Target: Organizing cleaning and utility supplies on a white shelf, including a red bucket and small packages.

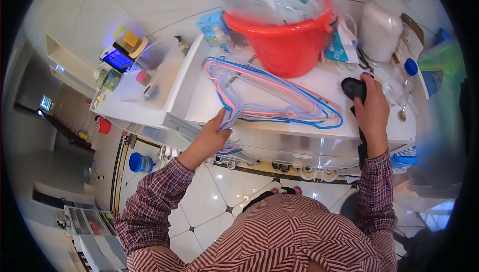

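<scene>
My left hand (210,137) grips a bundle of clothes hangers (262,75) near their hooks. The hangers are blue, pink and lavender, and they stretch rightward over the white cabinet top (198,103). Some hooks stick out below my fist, past the cabinet's front edge. On the right, my right hand (372,111) is closed around a black object (353,88) with a rounded end. A dark strap-like length hangs from it down over the edge; its exact kind is unclear. Behind the hangers stands a red plastic bucket (288,47) filled with clear plastic bags (258,0).
A clear plastic bin (149,73) and a lit blue screen (116,60) stand on the left. A blue-capped bottle (410,68), a spoon (402,114) and a large white-filled jar (380,32) are at the right. Below, shoes (280,167) line the floor near a blue bucket (140,162).
</scene>
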`<move>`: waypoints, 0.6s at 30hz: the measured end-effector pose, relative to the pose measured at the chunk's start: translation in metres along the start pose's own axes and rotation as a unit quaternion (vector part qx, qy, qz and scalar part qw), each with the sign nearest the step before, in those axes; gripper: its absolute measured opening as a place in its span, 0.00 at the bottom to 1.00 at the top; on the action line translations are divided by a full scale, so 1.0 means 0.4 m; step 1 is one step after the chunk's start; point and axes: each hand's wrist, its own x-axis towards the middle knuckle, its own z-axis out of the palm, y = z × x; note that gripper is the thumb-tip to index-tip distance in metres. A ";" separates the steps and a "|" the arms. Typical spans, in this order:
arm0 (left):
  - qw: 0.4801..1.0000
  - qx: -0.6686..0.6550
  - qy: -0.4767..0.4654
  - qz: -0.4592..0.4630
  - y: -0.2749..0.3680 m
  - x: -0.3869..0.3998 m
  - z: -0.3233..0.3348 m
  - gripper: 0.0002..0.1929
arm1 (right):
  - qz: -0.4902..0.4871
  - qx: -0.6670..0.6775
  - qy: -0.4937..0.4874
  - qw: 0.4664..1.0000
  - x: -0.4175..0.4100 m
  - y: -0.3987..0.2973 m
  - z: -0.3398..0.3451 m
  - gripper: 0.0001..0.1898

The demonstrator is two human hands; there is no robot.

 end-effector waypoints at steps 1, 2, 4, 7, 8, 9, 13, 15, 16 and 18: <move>0.999 -0.034 0.015 0.021 -0.001 -0.014 0.005 0.35 | 0.003 0.005 -0.003 1.000 -0.001 -0.003 0.001 0.27; 0.995 -0.016 0.060 0.074 -0.029 -0.019 0.017 0.28 | 0.002 0.016 -0.011 1.000 0.001 -0.005 0.002 0.27; 0.996 -0.006 0.052 0.068 0.000 -0.048 0.013 0.26 | 0.008 0.023 -0.009 1.000 0.004 -0.020 -0.007 0.26; 0.995 -0.005 0.066 0.074 0.009 -0.086 0.006 0.21 | 0.003 0.023 0.001 1.000 0.003 -0.023 0.000 0.26; 0.993 -0.015 0.089 0.079 0.008 -0.101 0.007 0.19 | 0.002 0.022 0.005 1.000 0.002 -0.026 0.000 0.26; 0.993 -0.016 0.078 0.088 0.015 -0.114 0.003 0.19 | 0.000 0.020 0.010 1.000 0.003 -0.030 0.005 0.25; 0.991 0.004 0.099 0.087 0.067 -0.195 -0.048 0.19 | 0.017 -0.005 0.010 1.000 0.014 -0.031 0.000 0.23; 0.990 0.020 0.106 0.090 0.074 -0.237 -0.080 0.18 | 0.035 -0.039 -0.017 0.998 0.032 -0.030 0.008 0.21; 0.987 0.017 0.133 0.090 0.073 -0.257 -0.097 0.18 | 0.042 -0.045 -0.012 0.998 0.041 -0.034 0.014 0.21; 0.983 0.015 0.152 0.099 0.058 -0.291 -0.132 0.17 | 0.042 -0.092 -0.050 0.994 0.055 -0.046 0.032 0.18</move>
